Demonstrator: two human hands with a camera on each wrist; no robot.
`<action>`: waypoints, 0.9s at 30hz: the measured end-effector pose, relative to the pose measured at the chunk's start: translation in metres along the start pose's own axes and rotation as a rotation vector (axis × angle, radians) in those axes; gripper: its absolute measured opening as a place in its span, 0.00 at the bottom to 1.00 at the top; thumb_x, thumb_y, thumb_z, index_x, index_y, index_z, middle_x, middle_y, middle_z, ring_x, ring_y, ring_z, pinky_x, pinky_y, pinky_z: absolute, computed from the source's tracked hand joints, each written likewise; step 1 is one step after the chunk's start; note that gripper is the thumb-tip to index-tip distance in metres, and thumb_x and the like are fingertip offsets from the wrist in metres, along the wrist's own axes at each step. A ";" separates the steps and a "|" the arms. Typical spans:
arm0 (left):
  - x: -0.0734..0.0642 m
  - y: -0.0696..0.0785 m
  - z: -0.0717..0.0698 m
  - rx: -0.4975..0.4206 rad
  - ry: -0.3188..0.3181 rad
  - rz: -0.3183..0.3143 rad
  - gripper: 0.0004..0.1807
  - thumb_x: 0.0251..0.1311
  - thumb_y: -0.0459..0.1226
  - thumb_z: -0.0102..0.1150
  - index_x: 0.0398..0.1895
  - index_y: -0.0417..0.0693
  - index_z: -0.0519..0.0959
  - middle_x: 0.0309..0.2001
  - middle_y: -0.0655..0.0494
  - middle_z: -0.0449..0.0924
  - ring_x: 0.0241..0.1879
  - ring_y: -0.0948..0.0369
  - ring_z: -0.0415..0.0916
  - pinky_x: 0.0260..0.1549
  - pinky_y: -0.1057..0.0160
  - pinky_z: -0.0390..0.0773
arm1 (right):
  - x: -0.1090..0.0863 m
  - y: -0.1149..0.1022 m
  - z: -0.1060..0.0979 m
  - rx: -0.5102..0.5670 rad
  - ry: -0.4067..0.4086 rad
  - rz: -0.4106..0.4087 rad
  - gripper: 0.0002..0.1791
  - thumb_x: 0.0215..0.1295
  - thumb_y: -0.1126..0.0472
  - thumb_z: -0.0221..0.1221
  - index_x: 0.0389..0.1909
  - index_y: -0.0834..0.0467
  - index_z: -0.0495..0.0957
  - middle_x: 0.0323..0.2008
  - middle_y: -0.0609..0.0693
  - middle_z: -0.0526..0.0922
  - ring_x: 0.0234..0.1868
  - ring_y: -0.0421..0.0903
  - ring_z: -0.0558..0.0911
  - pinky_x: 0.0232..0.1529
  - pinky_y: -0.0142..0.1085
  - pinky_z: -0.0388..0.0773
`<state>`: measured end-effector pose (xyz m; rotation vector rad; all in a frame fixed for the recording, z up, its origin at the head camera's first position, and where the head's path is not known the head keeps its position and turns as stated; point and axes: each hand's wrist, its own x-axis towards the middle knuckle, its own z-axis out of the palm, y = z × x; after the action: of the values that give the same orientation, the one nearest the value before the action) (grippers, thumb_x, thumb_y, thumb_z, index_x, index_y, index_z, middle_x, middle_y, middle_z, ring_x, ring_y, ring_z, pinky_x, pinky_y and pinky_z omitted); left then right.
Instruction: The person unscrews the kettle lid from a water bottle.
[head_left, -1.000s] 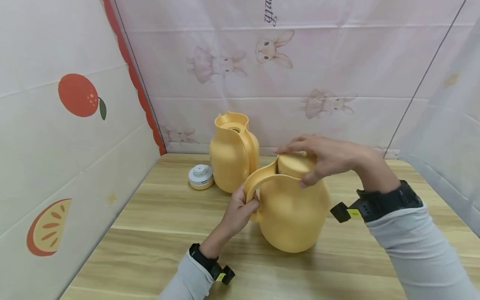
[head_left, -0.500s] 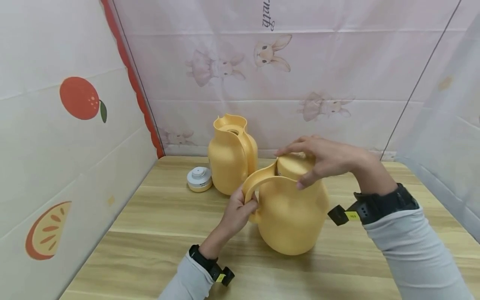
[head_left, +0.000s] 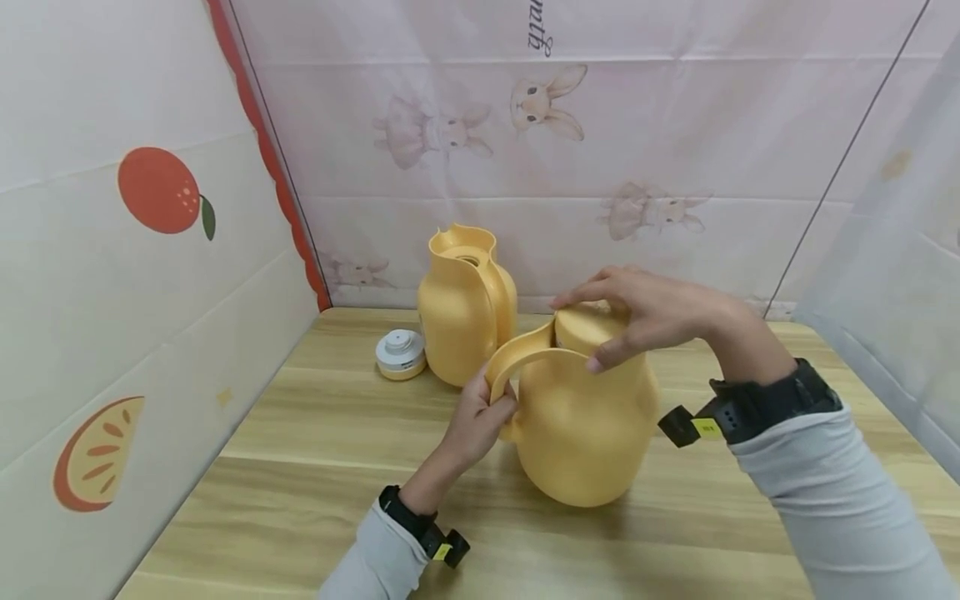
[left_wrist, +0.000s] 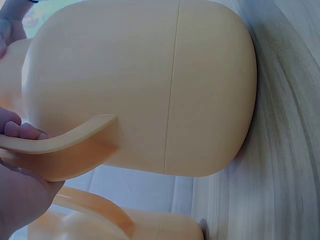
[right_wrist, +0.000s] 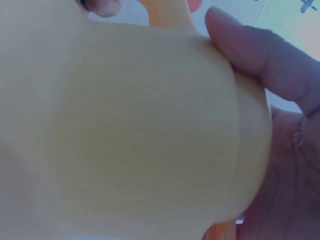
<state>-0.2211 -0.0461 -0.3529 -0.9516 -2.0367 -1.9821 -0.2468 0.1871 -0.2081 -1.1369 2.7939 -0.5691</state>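
A yellow thermos jug (head_left: 585, 433) stands on the wooden table in the head view, its handle pointing left. My left hand (head_left: 480, 421) grips that handle (left_wrist: 75, 137), fingers wrapped round it in the left wrist view. Over the top of the jug, my right hand (head_left: 637, 317) holds the round yellow lid (head_left: 588, 329), which sits in the jug's mouth. Its thumb (right_wrist: 245, 47) lies against the rim in the right wrist view, and the far fingertips are mostly hidden behind the lid.
Behind and left stands a second yellow jug (head_left: 461, 325) with its mouth uncovered. Beside it a white-and-yellow lid (head_left: 401, 354) lies upside down on the table (head_left: 300, 500). Printed cloth walls (head_left: 465, 92) close in the back and sides.
The right thumb has shifted slightly left along the jug's rim as the hand turns a little on the lid. The left hand and both jugs stay where they were.
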 end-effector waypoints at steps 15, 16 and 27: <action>0.001 -0.002 -0.001 0.004 0.002 0.007 0.04 0.48 0.18 0.42 0.27 0.29 0.65 0.18 0.47 0.66 0.19 0.62 0.64 0.20 0.69 0.63 | -0.005 -0.017 -0.020 -0.028 0.109 0.023 0.37 0.44 0.51 0.71 0.60 0.41 0.71 0.46 0.53 0.70 0.41 0.49 0.69 0.39 0.44 0.67; 0.002 -0.002 -0.001 0.004 0.001 0.010 0.04 0.48 0.18 0.42 0.27 0.29 0.65 0.18 0.47 0.66 0.19 0.62 0.64 0.20 0.69 0.64 | -0.006 -0.017 -0.020 -0.032 0.112 0.029 0.37 0.44 0.50 0.71 0.59 0.40 0.71 0.46 0.53 0.69 0.41 0.49 0.69 0.39 0.44 0.67; 0.002 -0.003 -0.002 0.007 -0.003 0.037 0.04 0.48 0.18 0.42 0.27 0.29 0.65 0.17 0.45 0.66 0.18 0.61 0.64 0.19 0.70 0.63 | -0.012 -0.014 -0.021 -0.037 0.150 0.061 0.38 0.43 0.50 0.72 0.60 0.43 0.72 0.47 0.54 0.69 0.43 0.49 0.68 0.39 0.44 0.66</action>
<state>-0.2249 -0.0476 -0.3546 -0.9847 -2.0109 -1.9550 -0.2330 0.1926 -0.1842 -1.0531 2.9659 -0.6247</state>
